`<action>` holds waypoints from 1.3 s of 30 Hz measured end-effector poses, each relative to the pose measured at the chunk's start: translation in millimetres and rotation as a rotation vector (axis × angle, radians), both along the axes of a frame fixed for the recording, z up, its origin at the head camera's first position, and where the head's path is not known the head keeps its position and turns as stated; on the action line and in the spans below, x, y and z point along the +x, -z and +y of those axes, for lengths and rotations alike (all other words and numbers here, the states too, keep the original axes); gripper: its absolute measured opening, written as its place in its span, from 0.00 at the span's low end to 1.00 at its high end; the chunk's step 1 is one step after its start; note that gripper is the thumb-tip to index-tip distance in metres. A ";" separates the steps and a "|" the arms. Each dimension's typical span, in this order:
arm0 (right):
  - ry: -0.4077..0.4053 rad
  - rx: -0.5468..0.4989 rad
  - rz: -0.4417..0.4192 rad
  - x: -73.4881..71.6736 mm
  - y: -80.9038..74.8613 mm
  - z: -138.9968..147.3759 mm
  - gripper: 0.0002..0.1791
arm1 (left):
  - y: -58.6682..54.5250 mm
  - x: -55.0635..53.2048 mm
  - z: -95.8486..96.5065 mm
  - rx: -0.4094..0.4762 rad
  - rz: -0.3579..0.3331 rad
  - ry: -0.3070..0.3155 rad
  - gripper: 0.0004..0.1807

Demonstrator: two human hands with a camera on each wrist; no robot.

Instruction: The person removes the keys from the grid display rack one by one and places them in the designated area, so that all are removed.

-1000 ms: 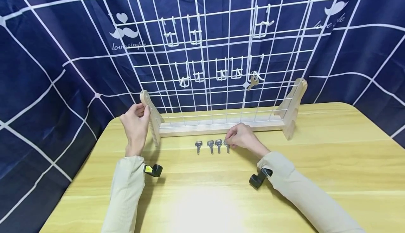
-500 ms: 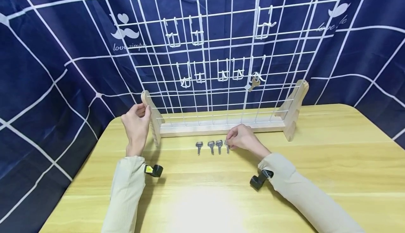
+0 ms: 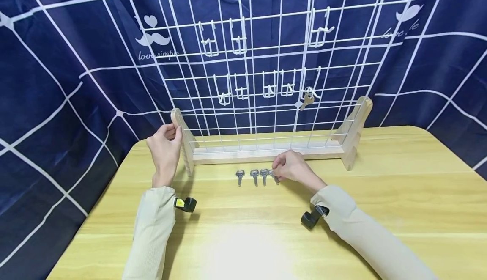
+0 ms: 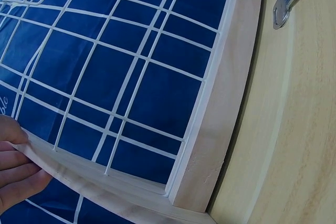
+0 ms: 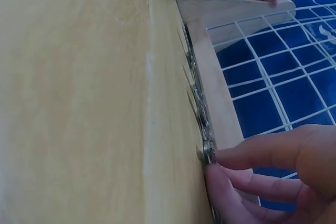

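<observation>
My left hand holds the left wooden upright of a rack, thumb and fingers at its front edge. At the table's middle, my right hand pinches the rightmost silver key between thumb and index finger; its head overlaps the neighbouring key in the head view. Further left in this row lie two more, a middle key and a leftmost key, blades toward me. In the right wrist view, the fingertips are right at the key, close over the tabletop, partly hiding it.
The rack's white wire grid rises from a wooden base bar just behind the keys. Several white wire hooks hang on it; one at right carries a brass-coloured key. A right wooden upright stands opposite. Blue curtain hangs behind.
The rightmost key has turned in my right fingers: its blade now slants toward the right and its head sits nearer the neighbouring key. My left hand stays on the upright.
</observation>
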State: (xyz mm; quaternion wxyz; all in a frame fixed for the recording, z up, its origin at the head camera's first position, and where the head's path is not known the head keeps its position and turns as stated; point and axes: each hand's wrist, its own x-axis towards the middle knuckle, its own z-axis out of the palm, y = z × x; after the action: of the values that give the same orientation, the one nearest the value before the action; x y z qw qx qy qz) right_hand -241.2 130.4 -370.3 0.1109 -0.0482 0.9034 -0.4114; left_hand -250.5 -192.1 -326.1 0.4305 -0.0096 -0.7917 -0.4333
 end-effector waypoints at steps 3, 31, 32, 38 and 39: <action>-0.020 0.059 0.007 1.1 -0.6 -0.5 0.07 | 0.4 0.0 -0.1 0.001 -0.002 0.002 0.11; -0.063 0.059 0.005 6.4 -2.0 0.6 0.06 | 0.7 0.3 -0.5 -0.005 0.003 0.000 0.10; -0.064 0.055 -0.001 6.6 -2.1 0.5 0.06 | 0.4 0.6 -0.4 -0.008 0.004 0.000 0.10; -0.056 0.072 0.002 6.9 -2.0 0.3 0.06 | 0.0 0.6 0.0 -0.014 0.000 -0.012 0.11; -0.056 0.076 0.006 7.0 -1.9 0.4 0.06 | 0.0 0.5 0.1 -0.014 0.000 -0.012 0.10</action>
State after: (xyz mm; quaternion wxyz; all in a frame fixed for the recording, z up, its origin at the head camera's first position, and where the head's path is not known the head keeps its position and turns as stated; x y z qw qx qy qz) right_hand -234.2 130.8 -368.4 0.1213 -0.0706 0.9170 -0.3733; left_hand -250.0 -192.0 -326.1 0.4331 -0.0081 -0.7947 -0.4252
